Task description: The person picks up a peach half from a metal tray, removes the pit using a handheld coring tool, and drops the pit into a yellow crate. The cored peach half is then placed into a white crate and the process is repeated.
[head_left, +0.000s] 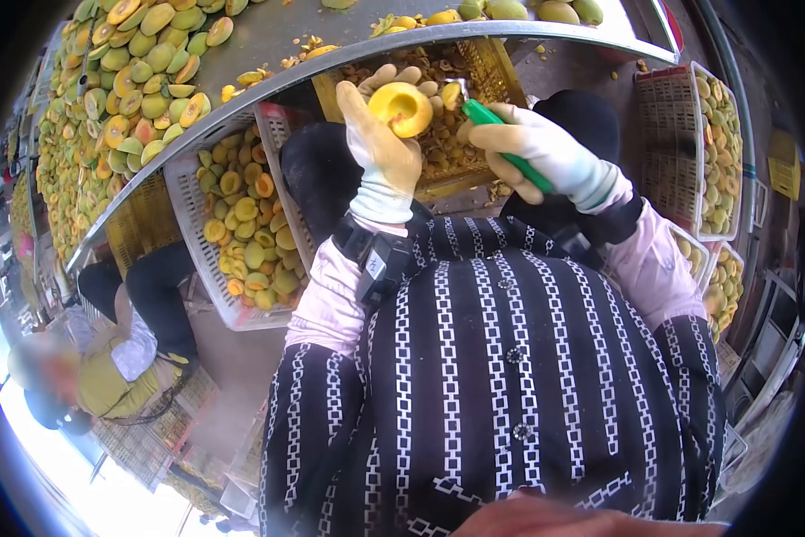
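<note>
Fingers of my gloved left hand (pixel 382 150) cup a hollowed yellow fruit half (pixel 400 109); those of my gloved right hand (pixel 538 150) clamp a green-handled metal tool (pixel 481 113). This half looks nearly done; many green-skinned halves (pixel 156 72) on the grey metal table (pixel 268 36) seem left.

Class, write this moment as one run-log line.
left hand: hollowed fruit half | right hand: green-handled tool | tool tip: beside fruit | yellow crate: scraps

A seated co-worker (pixel 120 376) in a yellow-green top and dark trousers is at the left; a yellow crate (pixel 784 174) and grey metal frame (pixel 769 331) show near the right edge.
</note>
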Demonstrator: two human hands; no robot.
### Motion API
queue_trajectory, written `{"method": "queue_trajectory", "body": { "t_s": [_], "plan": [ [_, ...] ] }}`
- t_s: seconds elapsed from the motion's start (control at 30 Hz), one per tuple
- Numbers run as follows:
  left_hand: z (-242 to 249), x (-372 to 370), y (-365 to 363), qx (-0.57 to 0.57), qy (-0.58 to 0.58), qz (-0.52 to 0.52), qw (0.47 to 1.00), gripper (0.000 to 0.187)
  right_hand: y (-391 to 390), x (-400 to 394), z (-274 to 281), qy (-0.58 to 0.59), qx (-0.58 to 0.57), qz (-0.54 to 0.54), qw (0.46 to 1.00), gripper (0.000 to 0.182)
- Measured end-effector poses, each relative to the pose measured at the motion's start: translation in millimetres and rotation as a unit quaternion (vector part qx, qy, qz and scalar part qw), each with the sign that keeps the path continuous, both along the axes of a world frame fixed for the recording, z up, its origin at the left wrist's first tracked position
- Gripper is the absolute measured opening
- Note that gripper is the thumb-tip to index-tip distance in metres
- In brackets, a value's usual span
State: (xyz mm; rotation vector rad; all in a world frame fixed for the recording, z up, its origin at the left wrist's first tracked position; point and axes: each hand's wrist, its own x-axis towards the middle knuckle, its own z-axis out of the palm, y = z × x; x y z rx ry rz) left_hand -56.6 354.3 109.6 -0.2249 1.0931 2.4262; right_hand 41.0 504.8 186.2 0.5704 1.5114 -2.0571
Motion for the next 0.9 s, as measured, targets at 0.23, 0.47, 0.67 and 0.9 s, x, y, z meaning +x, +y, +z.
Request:
{"method": "queue_trajectory", "body": {
  "t_s": [0.23,0.47,0.67,0.9],
  "plan": [
    [17.8,6.4,-9.6,-0.020,0.086,-0.033,0.996,0.052,-10.5,10.1,-12.7,0.153,0.488,0.022,0.859,0.040],
    [30.3,16.2,-14.8,-0.069,0.113,-0.072,0.988,0.070,-33.3,9.6,3.1,0.292,0.444,0.048,0.846,0.044],
    [47.6,19.3,-17.2,-0.117,0.079,-0.091,0.986,0.080,-39.2,22.4,12.4,0.264,0.483,0.125,0.825,0.030],
    [50.7,13.0,-23.2,-0.140,0.084,-0.158,0.974,0.065,-42.1,24.2,9.4,0.274,0.486,0.138,0.818,0.030]
  ]
}}
